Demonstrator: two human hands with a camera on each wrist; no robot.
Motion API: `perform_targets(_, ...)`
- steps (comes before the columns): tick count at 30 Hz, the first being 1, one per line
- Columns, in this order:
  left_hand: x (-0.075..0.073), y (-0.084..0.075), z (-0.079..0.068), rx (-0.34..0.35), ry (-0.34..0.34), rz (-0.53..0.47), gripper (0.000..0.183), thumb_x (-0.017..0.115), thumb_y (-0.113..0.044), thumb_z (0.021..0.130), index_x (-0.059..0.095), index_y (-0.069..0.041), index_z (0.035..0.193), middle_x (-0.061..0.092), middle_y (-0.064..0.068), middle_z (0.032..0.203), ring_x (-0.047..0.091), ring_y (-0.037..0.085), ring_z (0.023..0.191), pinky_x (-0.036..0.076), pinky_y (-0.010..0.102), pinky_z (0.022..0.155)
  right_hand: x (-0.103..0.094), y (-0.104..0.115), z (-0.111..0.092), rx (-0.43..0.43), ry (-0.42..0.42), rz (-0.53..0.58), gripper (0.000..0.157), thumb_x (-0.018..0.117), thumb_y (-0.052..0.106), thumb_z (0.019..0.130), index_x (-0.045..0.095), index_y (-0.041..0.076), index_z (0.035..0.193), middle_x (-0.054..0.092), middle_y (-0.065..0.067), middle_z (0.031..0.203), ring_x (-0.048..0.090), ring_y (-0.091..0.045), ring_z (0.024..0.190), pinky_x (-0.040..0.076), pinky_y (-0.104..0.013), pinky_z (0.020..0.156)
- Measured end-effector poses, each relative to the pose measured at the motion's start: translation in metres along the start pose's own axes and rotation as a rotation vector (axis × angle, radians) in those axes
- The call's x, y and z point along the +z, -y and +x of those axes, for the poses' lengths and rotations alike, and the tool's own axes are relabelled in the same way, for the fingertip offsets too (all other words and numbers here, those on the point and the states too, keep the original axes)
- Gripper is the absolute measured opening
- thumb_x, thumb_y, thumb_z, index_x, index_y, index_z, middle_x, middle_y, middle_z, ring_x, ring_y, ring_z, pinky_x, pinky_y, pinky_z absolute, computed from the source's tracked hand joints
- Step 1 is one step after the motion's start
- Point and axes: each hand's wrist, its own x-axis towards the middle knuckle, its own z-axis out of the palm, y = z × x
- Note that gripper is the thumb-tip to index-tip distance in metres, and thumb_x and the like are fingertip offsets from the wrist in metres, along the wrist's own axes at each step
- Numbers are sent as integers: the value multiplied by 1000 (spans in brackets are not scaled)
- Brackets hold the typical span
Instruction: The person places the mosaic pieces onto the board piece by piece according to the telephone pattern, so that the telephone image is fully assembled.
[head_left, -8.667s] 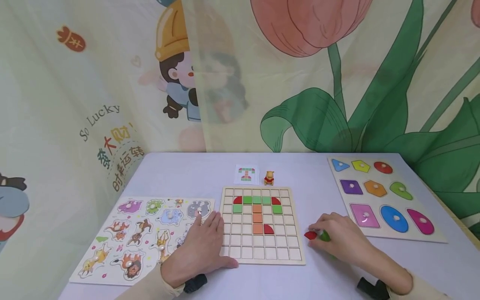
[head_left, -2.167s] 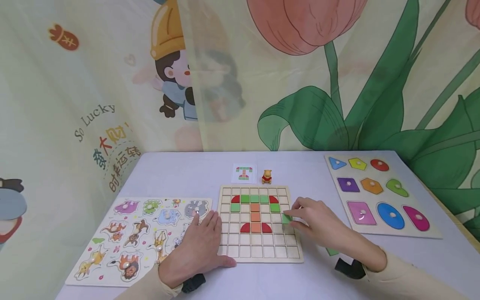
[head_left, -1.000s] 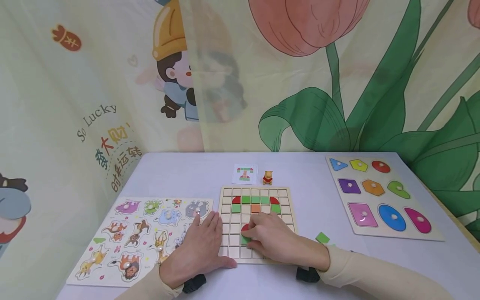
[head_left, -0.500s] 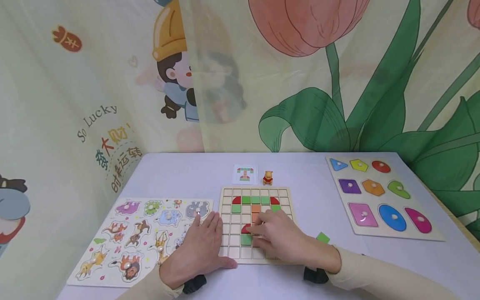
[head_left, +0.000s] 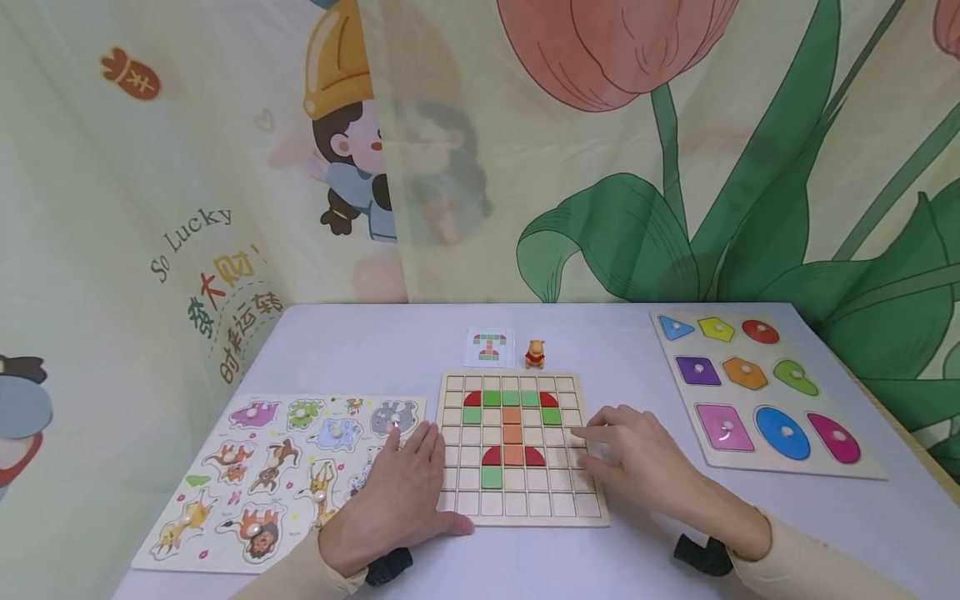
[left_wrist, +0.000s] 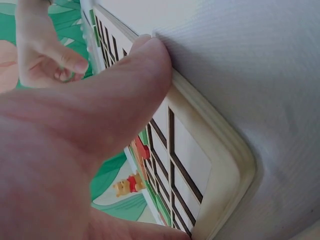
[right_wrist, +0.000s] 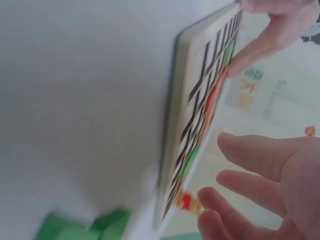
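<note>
A wooden grid board [head_left: 467, 503] lies on the table with green and orange squares and red quarter-round tiles set in its cells. The lowest of these is a green square tile [head_left: 492, 477], just below a left red quarter-round tile [head_left: 492, 456]. My left hand [head_left: 401, 487] rests flat along the board's left side, its thumb [left_wrist: 145, 60] at the near edge. Past the board's right edge hovers my right hand [head_left: 637, 454], fingers spread and holding nothing. Loose green tiles [right_wrist: 80, 227] show on the table in the right wrist view; in the head view they are hidden.
Behind the board are a pattern card [head_left: 489, 347] and a small bear figurine [head_left: 535, 355]. An animal knob puzzle [head_left: 180, 546] lies at the left, partly under my left hand. A shape knob puzzle [head_left: 765, 400] lies at the right, beyond my right hand.
My right hand put a green square tile into the board under the left red quarter-round tile, let go and moved right off the grid. My left hand stays put.
</note>
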Motion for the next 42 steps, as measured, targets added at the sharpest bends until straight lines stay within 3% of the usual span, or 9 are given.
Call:
perform_targets(5, -1, 0, 1, -6, 11, 1, 116, 66, -82, 76, 45, 5, 151, 44, 19, 161, 38, 33, 153, 28, 61, 123, -8, -21, -15, 139, 6, -36, 42, 90, 31, 77, 81, 17, 115, 75, -1, 102, 65, -16, 91, 53, -36, 75)
perform_targets(8, -2, 1, 1, -12, 14, -5, 116, 66, -81, 76, 45, 5, 151, 44, 19, 161, 38, 33, 153, 28, 61, 123, -10, -32, -25, 192, -1, -43, 43, 91, 33, 75, 81, 15, 113, 75, -3, 102, 66, -18, 91, 55, -34, 72)
perform_targets(15, -2, 1, 1, -19, 15, -14, 116, 68, -80, 76, 45, 5, 151, 44, 19, 161, 38, 34, 153, 27, 62, 123, -9, -42, -40, 254, -4, -9, 46, 94, 35, 70, 82, 12, 108, 75, -2, 96, 58, -12, 80, 44, -22, 59)
perform_targets(23, -2, 1, 0, -13, 10, -27, 117, 68, -80, 75, 45, 6, 150, 44, 20, 160, 38, 35, 153, 26, 63, 123, -2, -42, -44, 293, 77, 9, 46, 94, 35, 70, 82, 9, 106, 73, 3, 89, 54, -9, 73, 45, -19, 58)
perform_targets(42, -2, -1, 0, -9, 12, -25, 117, 68, -81, 75, 46, 7, 150, 44, 21, 160, 38, 35, 153, 26, 62, 123, -1, -40, -47, 260, 67, 28, 34, 91, 25, 76, 83, 10, 105, 70, 4, 85, 56, -7, 75, 48, -17, 58)
